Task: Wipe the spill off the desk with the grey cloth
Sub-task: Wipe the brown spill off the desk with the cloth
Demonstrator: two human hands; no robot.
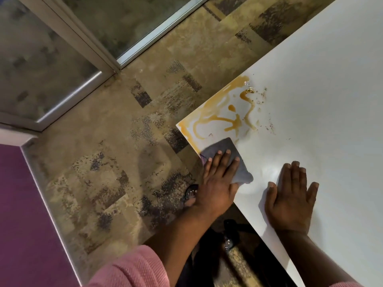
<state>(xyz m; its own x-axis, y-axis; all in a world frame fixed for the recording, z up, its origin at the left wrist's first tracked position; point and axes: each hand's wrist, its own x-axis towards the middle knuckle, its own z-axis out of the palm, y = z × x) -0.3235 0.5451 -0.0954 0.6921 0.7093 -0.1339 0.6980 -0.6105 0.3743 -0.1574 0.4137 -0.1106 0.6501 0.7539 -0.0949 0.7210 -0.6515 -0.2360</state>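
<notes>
An orange-brown spill [223, 112] is smeared over the corner of the white desk [321, 100], with small dark specks scattered to its right. The grey cloth [223, 147] lies flat on the desk at the near edge of the spill, close to the desk's left edge. My left hand [217, 179] presses flat on the cloth, fingers spread and pointing toward the spill. Flat on the bare desk, a little to the right of the cloth, rests my right hand [290, 201], palm down, fingers apart, holding nothing.
The desk's corner [178, 125] juts over a mottled tan carpet floor [124, 141]. Glass panels in metal frames [93, 48] stand at the far left. A purple wall [20, 214] is at the near left. A sandalled foot [190, 195] shows beside the desk edge.
</notes>
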